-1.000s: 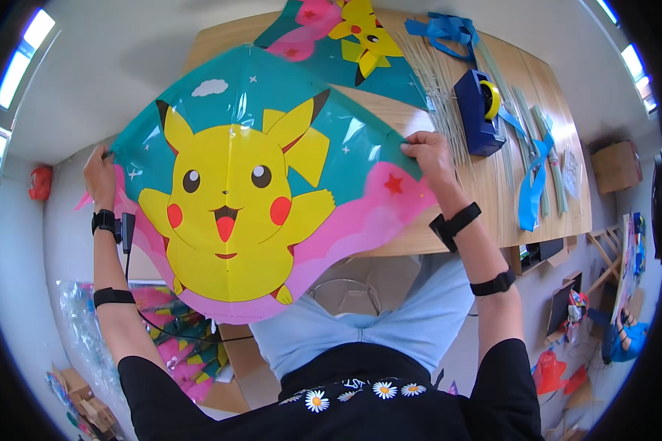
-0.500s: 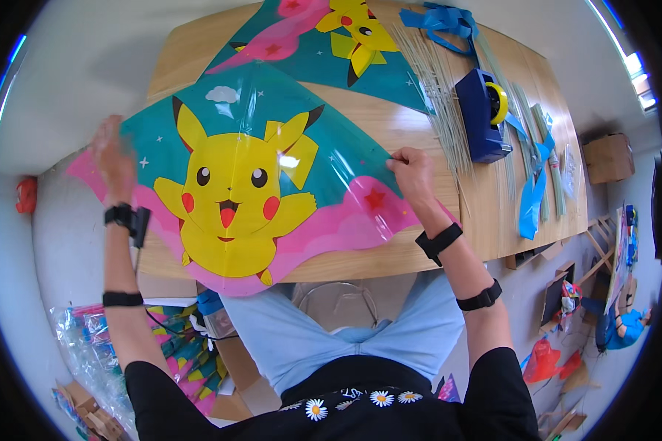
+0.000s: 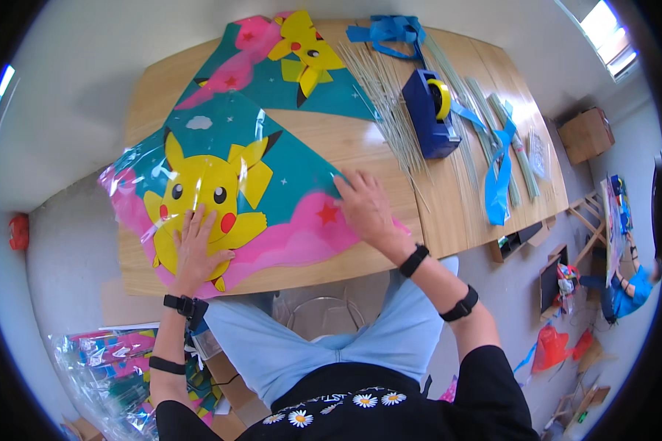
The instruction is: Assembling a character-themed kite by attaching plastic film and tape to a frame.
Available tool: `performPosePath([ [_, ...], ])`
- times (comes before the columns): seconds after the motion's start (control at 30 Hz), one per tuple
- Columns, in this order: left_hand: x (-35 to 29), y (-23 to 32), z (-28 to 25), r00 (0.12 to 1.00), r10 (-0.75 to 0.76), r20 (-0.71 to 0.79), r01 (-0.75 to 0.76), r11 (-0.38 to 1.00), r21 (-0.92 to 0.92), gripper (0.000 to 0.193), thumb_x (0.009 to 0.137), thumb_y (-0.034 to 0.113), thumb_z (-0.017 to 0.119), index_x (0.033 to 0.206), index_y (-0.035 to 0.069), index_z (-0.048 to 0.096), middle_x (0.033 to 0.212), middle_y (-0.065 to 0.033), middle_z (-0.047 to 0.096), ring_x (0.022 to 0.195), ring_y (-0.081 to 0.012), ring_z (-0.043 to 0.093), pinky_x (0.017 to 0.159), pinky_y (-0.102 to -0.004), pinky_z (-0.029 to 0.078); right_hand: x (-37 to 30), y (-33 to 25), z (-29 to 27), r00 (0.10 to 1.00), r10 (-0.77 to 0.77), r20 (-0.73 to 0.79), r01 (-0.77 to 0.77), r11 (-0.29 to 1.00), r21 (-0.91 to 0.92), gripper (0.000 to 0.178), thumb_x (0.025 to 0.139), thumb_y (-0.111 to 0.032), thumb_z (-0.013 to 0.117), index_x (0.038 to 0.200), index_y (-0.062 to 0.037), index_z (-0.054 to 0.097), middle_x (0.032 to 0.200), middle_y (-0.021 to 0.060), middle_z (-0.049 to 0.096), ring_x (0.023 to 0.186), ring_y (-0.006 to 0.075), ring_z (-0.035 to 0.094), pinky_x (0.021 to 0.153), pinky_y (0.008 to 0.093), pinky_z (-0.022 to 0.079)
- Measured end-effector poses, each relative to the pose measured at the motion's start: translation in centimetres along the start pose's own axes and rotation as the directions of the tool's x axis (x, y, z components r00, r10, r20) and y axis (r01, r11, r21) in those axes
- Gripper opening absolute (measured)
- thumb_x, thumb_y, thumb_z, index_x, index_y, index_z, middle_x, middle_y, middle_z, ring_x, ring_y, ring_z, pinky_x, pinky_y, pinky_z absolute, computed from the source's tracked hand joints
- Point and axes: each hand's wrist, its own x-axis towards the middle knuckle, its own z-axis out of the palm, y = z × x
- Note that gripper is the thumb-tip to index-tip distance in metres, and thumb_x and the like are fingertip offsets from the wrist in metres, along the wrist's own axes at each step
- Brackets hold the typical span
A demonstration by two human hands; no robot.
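Observation:
A glossy plastic kite sheet (image 3: 301,162), printed with a yellow cartoon creature on teal and pink, lies over the near left part of the table (image 3: 360,140). My left hand (image 3: 196,248) rests flat on the creature's lower body, fingers spread. Over the sheet's right edge, my right hand (image 3: 364,206) lies with its fingers apart; its underside is hidden. Behind, a second kite sheet (image 3: 272,92) with the same print lies turned the other way, partly covered by the first. The near sheet's left side is wrinkled and shiny.
Right of the sheets lie thin pale sticks (image 3: 382,103), a blue tape dispenser (image 3: 428,117) with a yellow roll, blue ribbon (image 3: 499,184) and stick bundles (image 3: 518,154). Folded printed sheets in clear plastic (image 3: 110,367) sit low at left. Another person (image 3: 636,290) is at far right.
The raised near sheet has come down onto the table. My left hand has moved from its left edge onto the print; my right hand has loosened from a pinch and lowered.

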Motion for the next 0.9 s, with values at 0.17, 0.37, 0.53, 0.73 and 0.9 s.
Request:
performPosePath([
  [0.17,-0.1,-1.5,0.2,0.996,0.058,-0.064,-0.061,0.997,-0.046,0.089,0.069,0.048,0.078,0.145,0.017,0.043,0.158,-0.0106,0.027,0.147,-0.0332,0.019,0.111,-0.0677,0.012,-2.9,0.5,-0.4,0.997,0.012,0.077,-0.001,0.990,-0.143,0.049,0.078,-0.024,0.071,0.120,-0.0029,0.057,0.125,0.0167,0.055,0.121,0.0336,0.048,0.100,0.0479,0.038],
  [0.37,-5.9,-6.0,0.2,0.895,-0.104,-0.434,0.025,0.982,-0.185,0.049,0.080,0.018,0.071,0.125,0.005,0.057,0.126,-0.0186,0.060,0.118,-0.0352,0.055,0.097,-0.0422,0.044,-3.3,0.2,-3.6,0.987,-0.051,0.149,0.051,0.999,0.008,0.022,0.089,-0.016,0.062,0.109,-0.0062,0.065,0.099,0.0175,0.063,0.094,0.0372,0.058,0.081,0.0495,0.044],
  [0.53,-20.9,-14.0,1.9,0.635,-0.574,-0.517,0.410,0.817,-0.405,0.019,0.082,0.010,0.067,0.100,0.004,0.065,0.091,-0.0193,0.069,0.086,-0.0346,0.067,0.073,-0.0428,0.052,-7.8,-3.7,-5.4,0.965,0.147,0.217,-0.202,0.944,0.261,0.004,0.087,-0.004,0.062,0.087,-0.0010,0.066,0.074,0.0136,0.061,0.069,0.0263,0.059,0.063,0.0356,0.044],
  [0.73,-32.5,-13.7,7.0,0.464,-0.765,-0.448,0.657,0.636,-0.405,0.012,0.079,0.006,0.066,0.090,0.003,0.064,0.080,-0.0163,0.067,0.077,-0.0304,0.068,0.068,-0.0392,0.052,-8.1,-11.1,-3.1,0.887,0.038,0.460,-0.205,0.925,0.320,0.017,0.084,-0.005,0.068,0.072,0.0020,0.057,0.065,0.0119,0.055,0.059,0.0220,0.053,0.056,0.0343,0.039],
  [0.9,-26.0,-13.1,10.8,0.774,-0.356,-0.523,0.400,0.916,-0.033,0.011,0.071,0.004,0.064,0.082,0.006,0.063,0.080,-0.0102,0.063,0.088,-0.0285,0.061,0.080,-0.0399,0.047,-5.8,-19.2,-0.9,0.868,-0.244,0.432,0.070,0.922,0.380,0.021,0.080,-0.006,0.072,0.069,0.0002,0.055,0.064,0.0135,0.053,0.058,0.0273,0.052,0.055,0.0389,0.039],
])
